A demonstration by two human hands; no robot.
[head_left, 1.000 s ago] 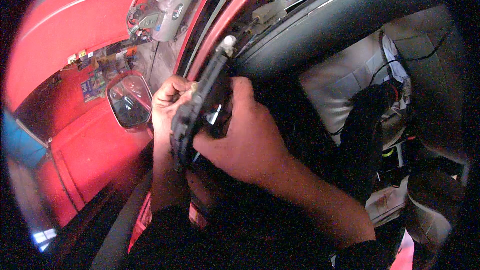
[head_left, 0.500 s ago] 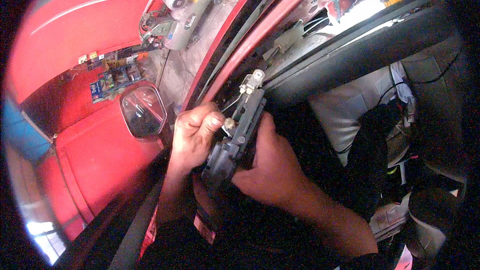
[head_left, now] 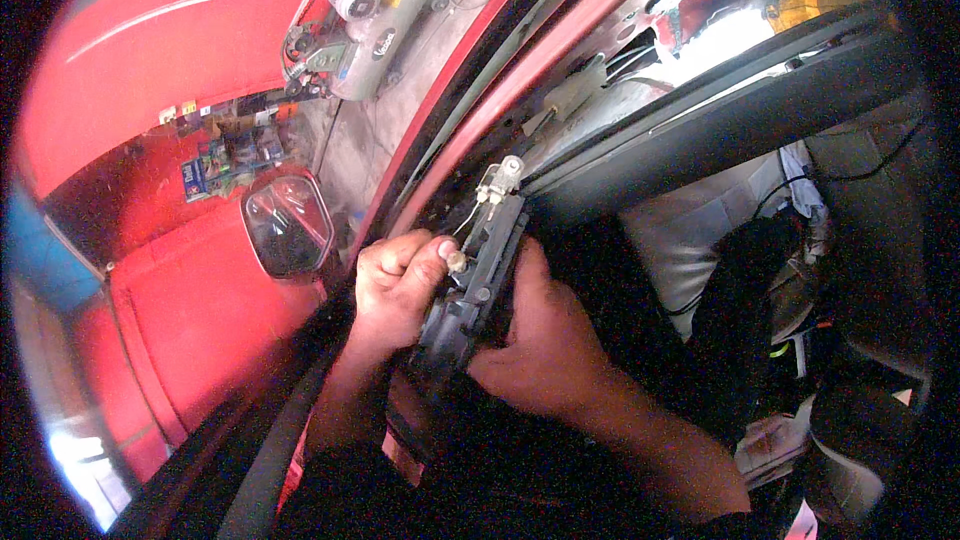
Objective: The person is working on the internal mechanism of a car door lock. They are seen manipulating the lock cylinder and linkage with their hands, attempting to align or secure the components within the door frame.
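Note:
In front of me is a long black plastic assembly, which looks like a car door handle mechanism [head_left: 483, 292], held tilted with its far end up and to the right. A pale metal fitting [head_left: 500, 178] sits at that far end. From the fitting a thin wire [head_left: 469, 220] runs down toward a small brass-coloured piece [head_left: 457, 262]. My left hand [head_left: 392, 285] pinches this piece between thumb and curled fingers at the mechanism's left side. My right hand [head_left: 545, 355] grips the mechanism from the right, its fingers mostly hidden behind it.
Beyond my hands runs a red door frame [head_left: 500, 90] with black door trim [head_left: 720, 105] on its right. A side mirror [head_left: 288, 222] stands left. Farther off are an air compressor [head_left: 375, 50] and a yellow object [head_left: 795, 8]. A pale seat [head_left: 665, 250] lies right.
The far metal fitting has shifted slightly left and down. My left hand has moved a little right and still pinches the small piece. My right hand keeps its grip.

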